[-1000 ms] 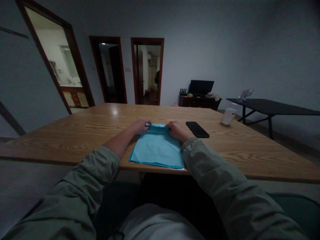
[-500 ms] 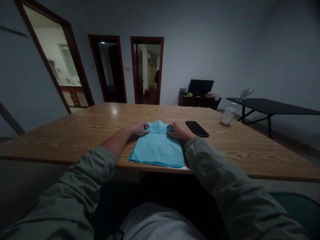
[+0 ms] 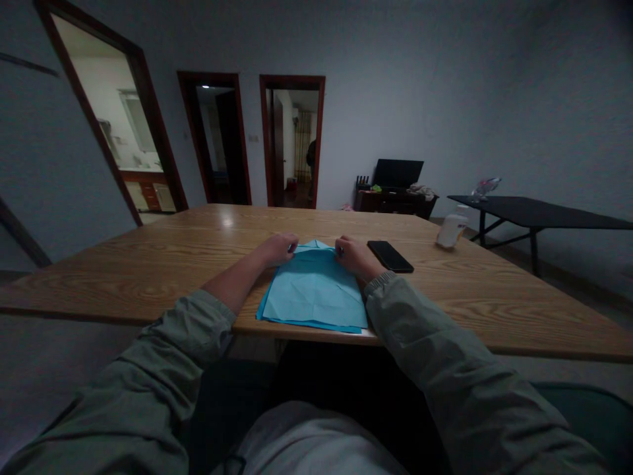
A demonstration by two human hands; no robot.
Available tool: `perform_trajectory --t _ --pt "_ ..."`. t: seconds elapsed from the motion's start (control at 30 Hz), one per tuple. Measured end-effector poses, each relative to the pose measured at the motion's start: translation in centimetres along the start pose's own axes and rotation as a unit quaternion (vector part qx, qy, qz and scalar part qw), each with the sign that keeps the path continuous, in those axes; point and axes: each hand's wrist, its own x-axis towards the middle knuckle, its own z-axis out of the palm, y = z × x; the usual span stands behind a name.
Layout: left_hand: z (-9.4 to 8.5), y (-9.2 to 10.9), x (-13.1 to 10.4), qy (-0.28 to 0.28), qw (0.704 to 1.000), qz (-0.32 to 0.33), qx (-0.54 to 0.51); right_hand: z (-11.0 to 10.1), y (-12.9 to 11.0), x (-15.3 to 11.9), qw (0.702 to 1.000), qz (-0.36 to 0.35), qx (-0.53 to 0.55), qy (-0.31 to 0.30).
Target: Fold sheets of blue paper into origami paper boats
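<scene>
Light blue paper (image 3: 316, 290) lies at the near edge of the wooden table, over darker blue sheets that show along its left and bottom edges. Its far part is folded, with a small peak at the top middle. My left hand (image 3: 281, 249) pinches the paper's far left corner. At the far right corner, my right hand (image 3: 353, 254) pinches it too, fingers curled. The folded strip between the hands is slightly raised.
A black phone (image 3: 390, 256) lies right of my right hand. Farther right on the wooden table (image 3: 173, 264) stands a whitish bottle (image 3: 451, 229). Beyond are a black table (image 3: 548, 212) and a dark cabinet with a screen (image 3: 398, 173).
Both hands have closed more tightly on the paper's far corners. The folded strip has lifted off the sheet below, and its crease is no longer flat.
</scene>
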Motion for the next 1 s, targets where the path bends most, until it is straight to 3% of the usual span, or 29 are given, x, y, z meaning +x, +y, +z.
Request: perform_trajectory --t 0.17,0.43,0.57,0.67,0.8,0.9,1.0 --pt "-0.4 0.7 -0.1 0.053 0.998 0.009 -0.015 -0.3 -0.4 0.0 0.998 0.004 -0.014 0.056" --pt "-1.0 1.1 -0.2 0.064 0.998 -0.028 -0.007 0.4 0.4 0.0 0.993 0.021 0.011 0.115" --pt "-1.1 1.0 -0.3 0.097 0.994 -0.049 -0.02 0.9 1.3 0.5 0.977 0.086 0.058 0.188" --pt "-1.0 1.0 -0.2 0.13 0.988 -0.067 -0.055 1.3 2.1 1.1 0.935 0.211 0.193 0.209" --pt "-1.0 1.2 0.1 0.184 0.966 -0.098 -0.156 1.3 1.8 1.4 0.831 0.321 0.439 0.12" --pt "-1.1 1.4 0.1 0.179 0.943 -0.098 -0.265 1.0 0.7 1.2 0.753 0.324 0.57 0.062" --pt "-1.1 1.4 0.1 0.174 0.917 -0.106 -0.344 1.0 0.0 1.1 0.73 0.291 0.613 0.076"
